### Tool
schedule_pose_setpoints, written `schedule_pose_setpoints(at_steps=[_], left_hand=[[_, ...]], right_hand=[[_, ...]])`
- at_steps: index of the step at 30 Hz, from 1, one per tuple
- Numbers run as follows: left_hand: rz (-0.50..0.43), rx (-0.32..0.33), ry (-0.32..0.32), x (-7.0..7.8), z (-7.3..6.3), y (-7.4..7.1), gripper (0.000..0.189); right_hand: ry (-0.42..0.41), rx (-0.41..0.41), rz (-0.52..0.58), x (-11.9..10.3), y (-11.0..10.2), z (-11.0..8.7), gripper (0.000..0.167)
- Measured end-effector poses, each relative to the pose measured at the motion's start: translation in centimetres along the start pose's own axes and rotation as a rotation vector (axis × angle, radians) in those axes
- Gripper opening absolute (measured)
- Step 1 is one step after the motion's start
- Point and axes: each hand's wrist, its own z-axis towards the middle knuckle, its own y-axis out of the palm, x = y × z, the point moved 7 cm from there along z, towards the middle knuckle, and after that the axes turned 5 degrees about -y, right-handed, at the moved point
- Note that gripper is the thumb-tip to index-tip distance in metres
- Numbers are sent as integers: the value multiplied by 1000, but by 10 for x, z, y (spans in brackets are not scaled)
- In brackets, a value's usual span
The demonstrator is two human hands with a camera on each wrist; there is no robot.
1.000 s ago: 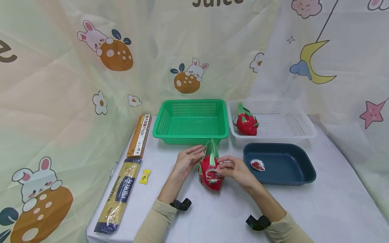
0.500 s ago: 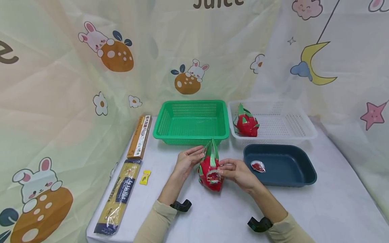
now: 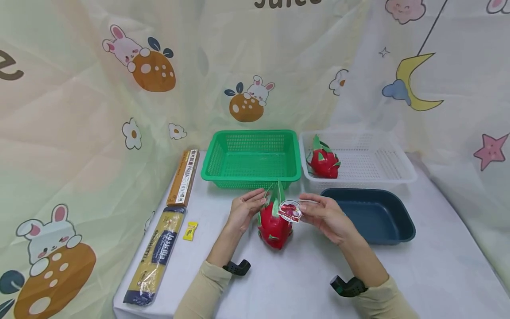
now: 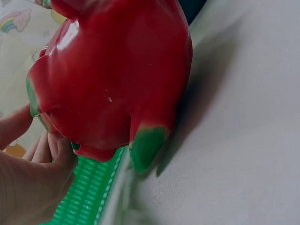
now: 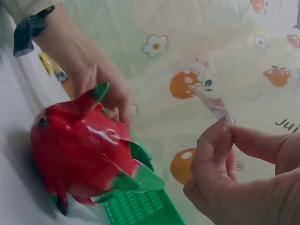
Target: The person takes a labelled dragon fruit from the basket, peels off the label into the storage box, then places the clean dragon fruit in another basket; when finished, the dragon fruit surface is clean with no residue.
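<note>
A red dragon fruit (image 3: 275, 228) with green leaf tips stands in front of the green basket (image 3: 251, 180). My left hand (image 3: 245, 212) holds it at its upper left side; in the left wrist view that hand's fingers lie partly behind the dragon fruit (image 4: 117, 79). My right hand (image 3: 328, 219) pinches a round fruit-picture sticker (image 3: 290, 211) by its right edge, between thumb and fingers. In the right wrist view the sticker (image 5: 215, 105) is seen nearly edge-on, apart from the dragon fruit (image 5: 84, 150).
Another dragon fruit (image 3: 323, 163) lies in the white basket (image 3: 404, 175). A dark blue tray (image 3: 406, 223) sits in front, partly behind my right hand. On the left are a brown pasta box (image 3: 183, 179), a spaghetti pack (image 3: 157, 257) and a small yellow wrapped piece (image 3: 190, 231).
The sticker has come off the dragon fruit's front and moved up and right with my right hand. My right hand now covers the spot where another sticker showed in the tray.
</note>
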Motion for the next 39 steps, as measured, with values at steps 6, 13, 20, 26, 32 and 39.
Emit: schedule_pose_setpoints(at_steps=[6, 13, 20, 26, 32, 39], left_hand=[[2, 6, -11, 0, 2, 0, 46], [65, -28, -14, -1, 2, 2, 46], [97, -37, -47, -8, -5, 1, 46], [100, -45, -61, -11, -8, 2, 48], [112, -64, -40, -6, -6, 5, 47], [124, -69, -30, -2, -3, 6, 46]], right_hand=[[56, 7, -105, -12, -16, 0, 47], [52, 53, -167, -19, -37, -5, 40], [63, 110, -218, -27, -63, -21, 36], [63, 99, -265, -37, -90, -39, 34], [92, 108, -358, -43, -121, -43, 28], [157, 81, -422, -53, -142, -34, 31]])
